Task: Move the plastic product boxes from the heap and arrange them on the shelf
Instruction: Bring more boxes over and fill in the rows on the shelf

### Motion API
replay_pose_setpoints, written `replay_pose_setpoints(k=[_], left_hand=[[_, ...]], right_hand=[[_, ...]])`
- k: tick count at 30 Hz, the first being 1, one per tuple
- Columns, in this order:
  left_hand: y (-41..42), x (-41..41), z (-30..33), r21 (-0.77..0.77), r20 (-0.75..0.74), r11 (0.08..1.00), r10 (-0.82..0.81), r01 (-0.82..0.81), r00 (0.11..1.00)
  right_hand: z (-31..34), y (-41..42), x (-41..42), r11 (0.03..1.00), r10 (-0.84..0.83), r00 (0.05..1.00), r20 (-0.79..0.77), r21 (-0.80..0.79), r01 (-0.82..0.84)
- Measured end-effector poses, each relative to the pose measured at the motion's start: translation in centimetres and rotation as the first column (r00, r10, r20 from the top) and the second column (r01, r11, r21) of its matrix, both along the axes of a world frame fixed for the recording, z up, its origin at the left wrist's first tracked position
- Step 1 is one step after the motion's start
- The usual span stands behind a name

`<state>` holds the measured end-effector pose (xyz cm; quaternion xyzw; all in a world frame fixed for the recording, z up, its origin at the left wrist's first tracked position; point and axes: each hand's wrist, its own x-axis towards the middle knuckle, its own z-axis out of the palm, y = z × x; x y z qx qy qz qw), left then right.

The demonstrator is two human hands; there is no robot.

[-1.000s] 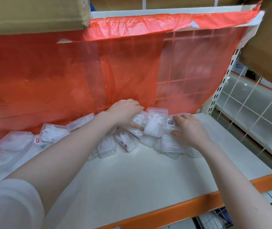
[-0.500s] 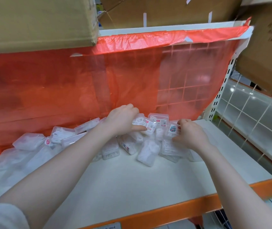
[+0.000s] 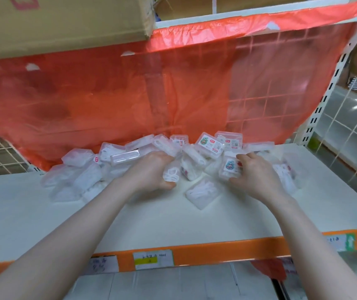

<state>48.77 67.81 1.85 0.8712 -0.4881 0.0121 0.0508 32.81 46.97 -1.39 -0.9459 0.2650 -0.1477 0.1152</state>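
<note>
Two hands, the left hand [image 3: 151, 169] and the right hand [image 3: 257, 176], reach into one heap of clear plastic boxes [image 3: 197, 156], too jumbled to count exactly. One red plastic sheet [image 3: 130, 100] hangs behind. Three paper labels [image 3: 152, 257] show on the shelf [image 3: 130, 224] edge.

No text can be read. Marks are seen only as blurs — handwriting on the price tags [image 3: 153, 258] along the shelf edge [image 3: 216, 250], a picture label on a box [image 3: 208, 145], a red print on the carton [image 3: 25, 2].
</note>
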Motion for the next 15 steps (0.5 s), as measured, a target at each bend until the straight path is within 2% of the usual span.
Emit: replay_pose_setpoints(k=[4, 10, 15], left_hand=[[2.6, -0.5, -0.7, -0.004, -0.001, 0.999, 0.043, -0.043, 0.999], [7.2, -1.0, -0.2, -0.104, -0.013, 0.992, 0.064, -0.065, 0.998], [12.9, -0.9, -0.1, -0.148, 0.037, 0.982, 0.124, -0.117, 0.992]], right_hand=[[-0.4, 1.9, 0.2, 0.998, 0.055, 0.998, 0.015, -0.014, -0.055], [1.1, 5.8, 1.4, 0.987, 0.156, 0.987, 0.026, -0.046, -0.155], [1.7, 11.5, 3.0, 0.97, 0.231, 0.973, 0.018, -0.081, -0.228]])
